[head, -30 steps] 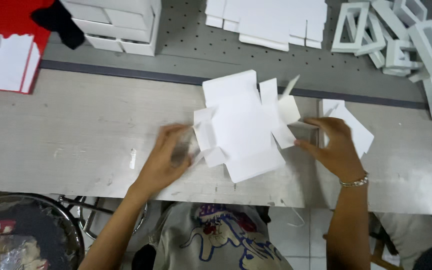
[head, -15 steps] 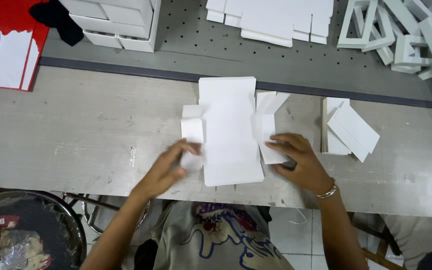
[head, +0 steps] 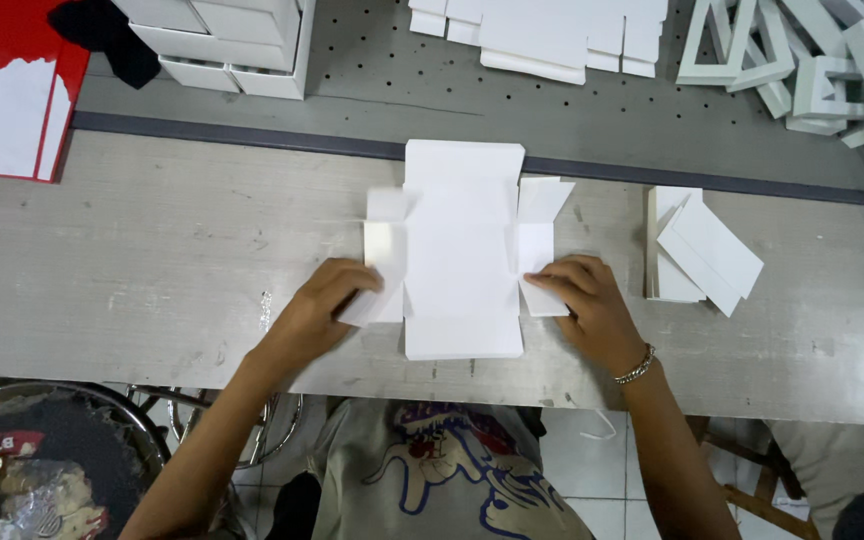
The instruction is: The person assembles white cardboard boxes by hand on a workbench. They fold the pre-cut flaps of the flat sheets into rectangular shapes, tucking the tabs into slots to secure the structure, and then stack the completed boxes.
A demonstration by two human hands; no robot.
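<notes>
White box blank (head: 463,250) lies flat in the middle of the table, and both hands are on it. Left hand (head: 317,315) has its fingers curled over the near left side flap (head: 384,270), pinching its lower corner so the card lifts a little off the surface. Right hand (head: 585,305) mirrors it on the other side, fingertips pressing on the near end of the right side flap (head: 537,262); a metal bracelet (head: 636,366) sits on that wrist. Neither hand is clenched, both are gripping card.

Moving outward: just to the right, a small stack of flat white cards (head: 702,250) rests on the table, the top ones skewed at an angle. The table (head: 152,260) itself is pale grey wood, scratched and worn, with a dark strip along its far edge. Beyond that strip, a grey perforated board (head: 372,75) carries more white stock: closed boxes (head: 222,40) at far left, flat blanks (head: 542,30) at far centre, window-frame lids (head: 812,60) piled at far right. A red tray (head: 22,90) with white sheets sits at the far left corner. Near left, below the table edge, a round metal bin (head: 42,460) holds scraps. Pale floor tiles show beneath.
</notes>
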